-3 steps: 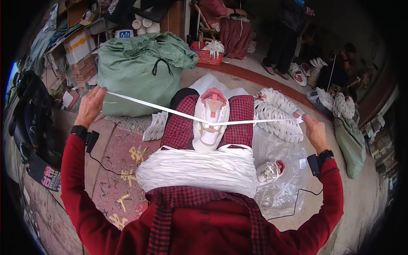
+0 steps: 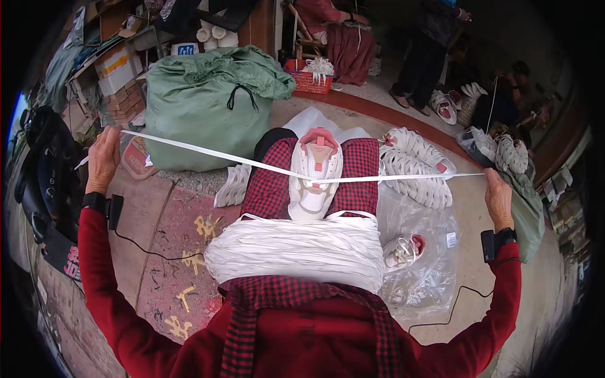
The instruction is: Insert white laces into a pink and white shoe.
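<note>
A white and pink sneaker (image 2: 315, 167) stands between my knees, its toe toward me. A flat white shoelace (image 2: 208, 151) runs across its front, pulled out to both sides. My left hand (image 2: 104, 157) pinches one end at the far left, with a short tail showing beyond it. On the right side, my right hand (image 2: 498, 196) pinches the other end. Both arms are spread wide, and the lace looks taut. Across my lap lies a thick bundle of white laces (image 2: 293, 246). Red and black checked cloth covers my legs.
A large green sack (image 2: 208, 120) stands at the back left. Rows of white shoes (image 2: 413, 170) and a small laced shoe (image 2: 403, 251) sit right of my legs on clear plastic (image 2: 428, 277). A red basket (image 2: 309, 82) and other people are at the back.
Both hands have moved farther apart, the left hand outward to the left and the right hand outward to the right. More of the shoelace now spans between them.
</note>
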The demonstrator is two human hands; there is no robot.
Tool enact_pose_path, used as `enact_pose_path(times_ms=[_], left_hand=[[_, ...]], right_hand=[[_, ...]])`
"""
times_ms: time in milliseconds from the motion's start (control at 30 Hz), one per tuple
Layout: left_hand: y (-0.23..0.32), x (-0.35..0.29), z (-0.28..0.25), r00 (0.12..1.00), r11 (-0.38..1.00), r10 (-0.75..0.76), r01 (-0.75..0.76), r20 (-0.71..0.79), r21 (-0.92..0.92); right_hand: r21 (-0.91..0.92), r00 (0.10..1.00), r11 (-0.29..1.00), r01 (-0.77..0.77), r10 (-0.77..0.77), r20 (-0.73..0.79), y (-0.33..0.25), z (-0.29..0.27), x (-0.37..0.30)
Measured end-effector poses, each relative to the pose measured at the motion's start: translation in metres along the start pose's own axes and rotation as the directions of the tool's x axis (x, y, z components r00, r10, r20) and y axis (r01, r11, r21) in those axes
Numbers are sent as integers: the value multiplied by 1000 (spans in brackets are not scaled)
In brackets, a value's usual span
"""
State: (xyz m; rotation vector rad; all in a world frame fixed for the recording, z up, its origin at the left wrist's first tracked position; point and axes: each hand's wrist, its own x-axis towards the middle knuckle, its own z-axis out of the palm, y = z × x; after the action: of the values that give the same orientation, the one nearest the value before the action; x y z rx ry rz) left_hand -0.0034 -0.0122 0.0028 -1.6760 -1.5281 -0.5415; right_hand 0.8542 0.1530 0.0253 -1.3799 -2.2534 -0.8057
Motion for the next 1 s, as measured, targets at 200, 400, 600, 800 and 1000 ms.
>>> enact_pose_path(times_ms=[200, 400, 600, 800, 1000], left_hand=[[-78, -19, -58, 919, 962, -100, 187, -380, 199], [-32, -27, -75, 726, 863, -102, 405, -680, 303], [123, 28, 12, 686, 465, -708, 273, -168, -842], [263, 64, 61, 897, -67, -201, 388, 394, -919], [318, 46, 109, 876, -217, -20, 467, 482, -857]], right_hand=[[-224, 975, 961, -164, 124, -182, 64, -30, -35], [-230, 642, 874, -429, 116, -758, 27, -65, -31], [904, 686, 415, -103, 688, -238, -180, 13, 9], [982, 949, -119, -145, 262, 172, -306, 105, 41], [973, 960, 56, -223, 188, 209, -324, 119, 52]])
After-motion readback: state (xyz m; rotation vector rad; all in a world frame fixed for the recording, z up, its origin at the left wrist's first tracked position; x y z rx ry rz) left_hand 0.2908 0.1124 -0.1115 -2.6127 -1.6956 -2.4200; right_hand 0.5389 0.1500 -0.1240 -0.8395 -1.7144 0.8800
